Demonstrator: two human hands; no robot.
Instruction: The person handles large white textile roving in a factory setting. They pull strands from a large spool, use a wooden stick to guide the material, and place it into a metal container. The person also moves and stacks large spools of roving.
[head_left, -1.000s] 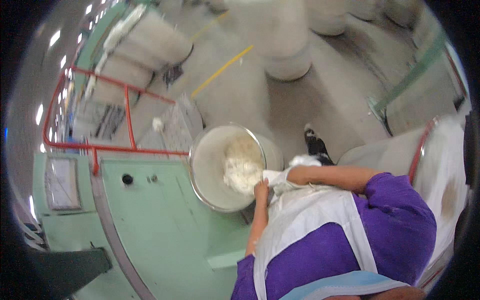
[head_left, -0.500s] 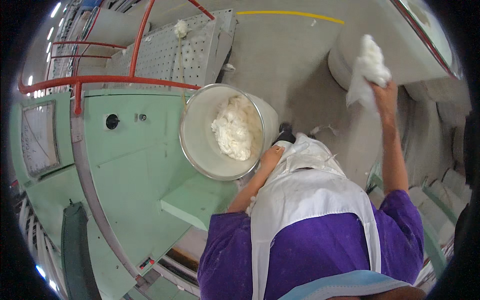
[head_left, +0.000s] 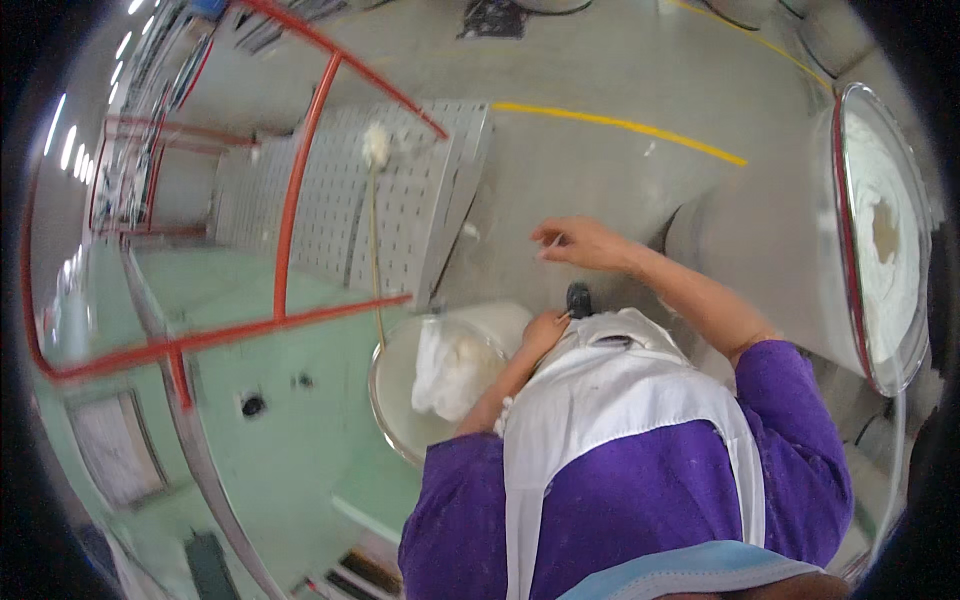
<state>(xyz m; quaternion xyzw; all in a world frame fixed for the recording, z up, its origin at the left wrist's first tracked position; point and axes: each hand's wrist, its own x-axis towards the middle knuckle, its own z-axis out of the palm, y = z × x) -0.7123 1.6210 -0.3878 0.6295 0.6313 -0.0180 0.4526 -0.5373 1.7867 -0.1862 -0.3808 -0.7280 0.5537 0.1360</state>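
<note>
Presently, the right hand (head_left: 588, 245) is held above the grey floor (head_left: 560, 165), fingers apart and loosely curled. The left hand (head_left: 543, 333) is at the waist of the white apron (head_left: 625, 385); whether it is clamped on the cloth cannot be determined. Blurred white fibre (head_left: 447, 378) is at the mouth of the round bin (head_left: 394, 385), which stands beside the green cabinet (head_left: 255, 455); rim contact is unclear.

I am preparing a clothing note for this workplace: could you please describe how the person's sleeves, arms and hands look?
The short, loose sleeves are plain purple. Below them the forearms are uncovered, and the left hand and right hand wear no gloves. I can make out no marking on the sleeves.
</note>
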